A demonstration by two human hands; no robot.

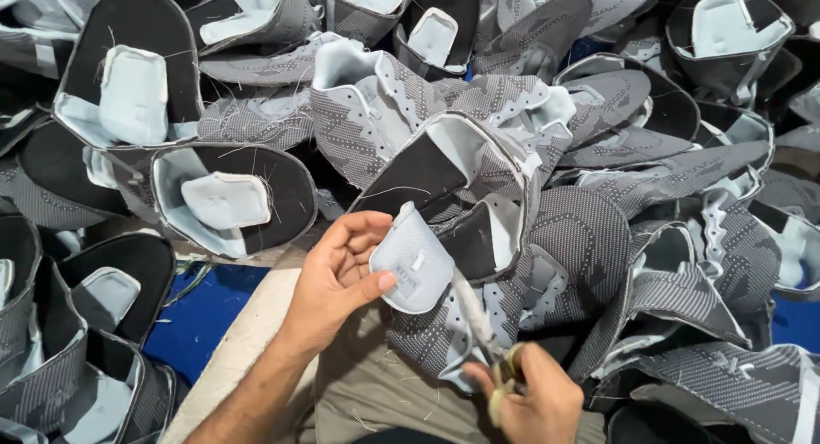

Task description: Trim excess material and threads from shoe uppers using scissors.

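Note:
My left hand [337, 269] pinches the pale grey tongue [412, 258] of a grey patterned shoe upper [512, 239], thumb on top and fingers behind it. The upper rests on my lap and leans against the pile. My right hand [534, 401] is at the bottom edge, closed around a small pair of scissors [483, 324] whose blades point up toward the tongue's lower edge. Loose threads hang from the upper's edges.
Several more grey shoe uppers with black linings and pale tongues are heaped all around, such as one [231, 196] at the left and one [726, 34] at the top right. A blue surface [201, 311] shows under the pile at lower left.

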